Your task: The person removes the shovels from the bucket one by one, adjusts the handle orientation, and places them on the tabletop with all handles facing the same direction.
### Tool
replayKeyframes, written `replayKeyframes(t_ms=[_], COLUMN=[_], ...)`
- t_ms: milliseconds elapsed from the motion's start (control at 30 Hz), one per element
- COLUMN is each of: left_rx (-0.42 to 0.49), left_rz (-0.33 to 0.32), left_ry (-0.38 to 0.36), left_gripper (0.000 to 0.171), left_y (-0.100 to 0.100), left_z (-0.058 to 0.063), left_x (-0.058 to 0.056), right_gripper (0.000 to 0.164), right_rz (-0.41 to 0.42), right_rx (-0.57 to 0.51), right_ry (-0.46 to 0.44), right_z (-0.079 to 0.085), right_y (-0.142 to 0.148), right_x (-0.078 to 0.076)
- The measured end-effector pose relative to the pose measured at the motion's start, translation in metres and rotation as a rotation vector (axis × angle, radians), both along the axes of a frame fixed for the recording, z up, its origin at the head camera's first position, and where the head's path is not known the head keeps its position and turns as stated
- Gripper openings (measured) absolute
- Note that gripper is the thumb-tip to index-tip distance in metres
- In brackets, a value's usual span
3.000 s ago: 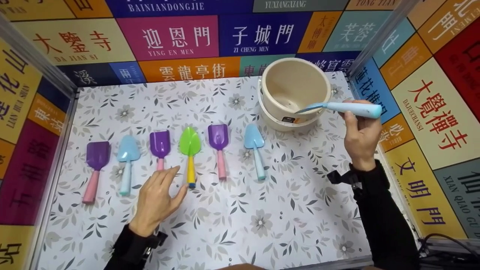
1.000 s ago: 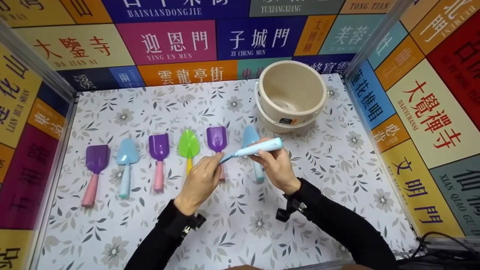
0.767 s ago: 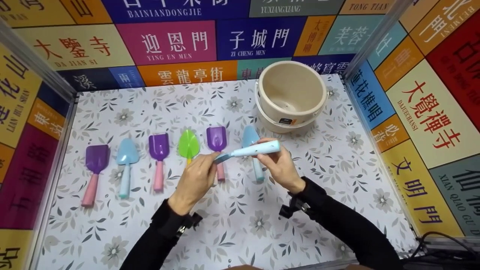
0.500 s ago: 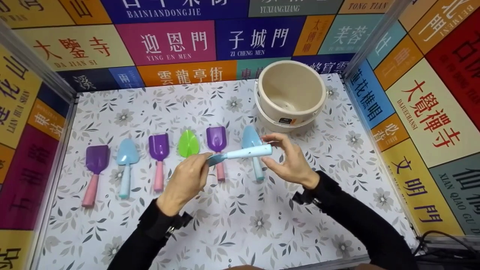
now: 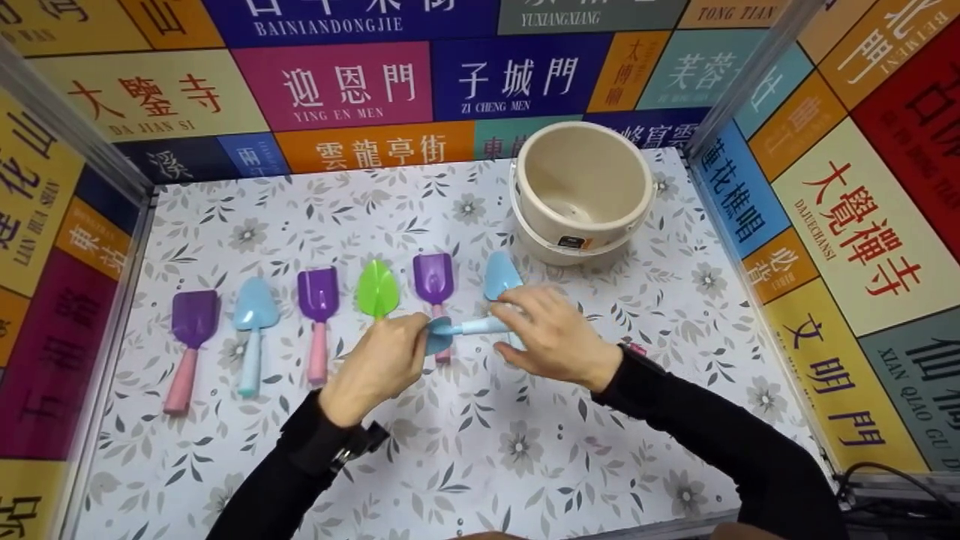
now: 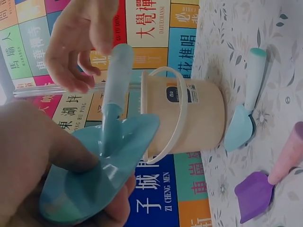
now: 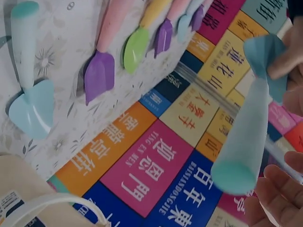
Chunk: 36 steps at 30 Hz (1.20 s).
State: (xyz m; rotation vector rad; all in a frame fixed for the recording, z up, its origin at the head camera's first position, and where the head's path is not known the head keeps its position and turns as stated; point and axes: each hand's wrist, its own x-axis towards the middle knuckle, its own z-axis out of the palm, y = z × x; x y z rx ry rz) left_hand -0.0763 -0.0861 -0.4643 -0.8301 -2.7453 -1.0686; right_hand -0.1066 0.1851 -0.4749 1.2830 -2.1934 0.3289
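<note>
My left hand (image 5: 375,364) pinches the blade of a light blue toy trowel (image 5: 439,337), thumb on top and fingers beneath, clear in the left wrist view. The trowel is raised above the table, handle to the right. My right hand (image 5: 559,334) hovers by the handle's end, fingers loosely bent; in the right wrist view they are beside the handle (image 7: 241,137), not wrapped round it. Under the hands lie another blue trowel (image 5: 501,276), its handle mostly hidden, a purple shovel (image 5: 433,277) with pink handle, and a green trowel (image 5: 377,289) whose handle is hidden.
A beige bucket (image 6: 158,109) with a white handle stands at the back right. Left of the hands lie a purple shovel (image 5: 318,292), a blue trowel (image 5: 255,304) and another purple shovel (image 5: 195,315). Printed panels wall the table's back and sides.
The right hand brought the blue trowel from beside the bucket to the middle. The left hand took its blade, and the right hand loosened from the handle. The trowel then lowered slightly and turned.
</note>
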Motion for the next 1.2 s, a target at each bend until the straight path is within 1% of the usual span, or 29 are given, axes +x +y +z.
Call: replayKeyframes(t_ms=[133, 233, 333, 500, 633, 900, 1100, 1200], left_rx=[-0.036, -0.061, -0.068, -0.077, -0.097, -0.095, -0.061, -0.052], left_rz=[-0.013, -0.018, -0.025, -0.046, -0.055, -0.045, -0.033, -0.025], left_ry=[-0.01, -0.027, -0.051, -0.065, -0.062, -0.046, -0.068, -0.037], left_gripper=[0.017, 0.018, 0.017, 0.017, 0.016, 0.016, 0.014, 0.01], left_y=[0.003, 0.005, 0.006, 0.008, 0.009, 0.011, 0.011, 0.011], left_z=[0.0, -0.001, -0.002, -0.003, -0.003, -0.002, 0.0, 0.001], left_x=[-0.001, -0.002, -0.002, -0.003, -0.003, -0.002, -0.001, -0.001], right_gripper=[0.059, 0.056, 0.046, 0.025, 0.016, 0.015, 0.013, 0.011], right_rz=[-0.053, -0.073, -0.078, -0.079, -0.077, -0.066, -0.054, -0.055], right_rx=[0.09, 0.119, 0.124, 0.143, 0.157, 0.169, 0.149, 0.129], right_ry=[0.04, 0.077, 0.105, 0.142, 0.159, 0.134, 0.112, 0.127], right_z=[-0.011, -0.017, -0.021, -0.026, -0.028, -0.025, -0.024, -0.024], right_y=[-0.009, -0.012, -0.015, -0.016, -0.015, -0.015, -0.014, -0.012], right_x=[0.003, 0.003, 0.003, 0.002, 0.002, 0.004, 0.004, 0.003])
